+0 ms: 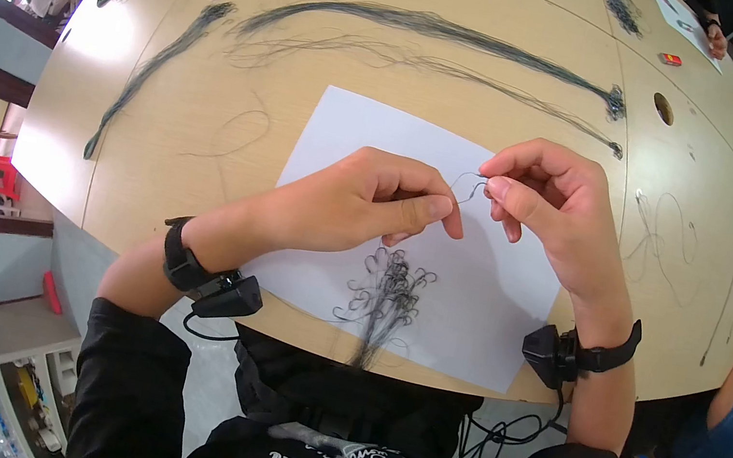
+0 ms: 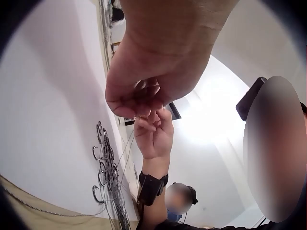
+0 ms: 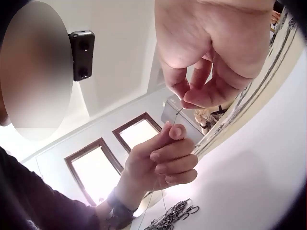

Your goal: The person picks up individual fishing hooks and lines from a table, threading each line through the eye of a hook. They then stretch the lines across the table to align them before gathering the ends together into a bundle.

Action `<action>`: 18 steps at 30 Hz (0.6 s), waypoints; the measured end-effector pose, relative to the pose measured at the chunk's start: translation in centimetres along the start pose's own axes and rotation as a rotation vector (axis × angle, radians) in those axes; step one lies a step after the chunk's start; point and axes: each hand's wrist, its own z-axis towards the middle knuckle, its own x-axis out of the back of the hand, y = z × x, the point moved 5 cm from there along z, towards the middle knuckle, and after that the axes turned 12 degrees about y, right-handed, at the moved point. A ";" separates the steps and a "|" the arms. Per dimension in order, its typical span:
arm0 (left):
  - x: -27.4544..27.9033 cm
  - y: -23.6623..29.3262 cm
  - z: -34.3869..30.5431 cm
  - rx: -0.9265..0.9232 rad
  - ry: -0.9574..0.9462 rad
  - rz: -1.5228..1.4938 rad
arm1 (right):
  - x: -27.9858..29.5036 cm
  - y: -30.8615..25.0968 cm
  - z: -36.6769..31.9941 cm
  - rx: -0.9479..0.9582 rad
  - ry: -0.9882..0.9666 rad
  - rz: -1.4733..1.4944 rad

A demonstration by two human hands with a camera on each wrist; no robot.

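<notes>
Over a white paper sheet (image 1: 344,132), my left hand (image 1: 382,197) and right hand (image 1: 544,197) face each other, fingertips close together. Between them runs a thin dark fishing line (image 3: 177,115), bent in a small loop in the head view. The left thumb and index finger pinch one part of it; the right thumb and index finger pinch another. Most of what lies inside the fingers is hidden. Below the hands, on the sheet's near part, lies a bundle of dark fish hooks (image 1: 390,287), their thin lines trailing toward the table's near edge.
Long bundles of dark line (image 1: 441,28) stretch across the wooden table (image 1: 182,108) beyond the sheet. Another bundle (image 1: 154,69) lies at the left, and loose loops of line (image 1: 665,233) at the right. A small red box (image 1: 671,59) sits farther back. Other people's hands show at the table's right side.
</notes>
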 end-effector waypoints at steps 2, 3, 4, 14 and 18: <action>0.1 0.1 -0.1 -0.008 0.023 -0.012 | 0.1 0.1 0.0 -0.010 -0.023 0.015; 0.1 0.2 -0.1 -0.002 0.034 -0.011 | 0.1 0.1 0.0 -0.017 -0.034 0.022; 0.2 0.3 -0.1 0.005 0.044 -0.010 | 0.2 0.1 0.0 -0.023 -0.045 0.029; 0.1 0.6 -0.1 -0.018 0.111 0.054 | -0.3 0.9 -0.1 -0.132 -0.082 0.070; 0.0 0.5 -0.1 -0.036 0.112 0.064 | -0.5 1.6 -0.1 -0.160 -0.117 0.106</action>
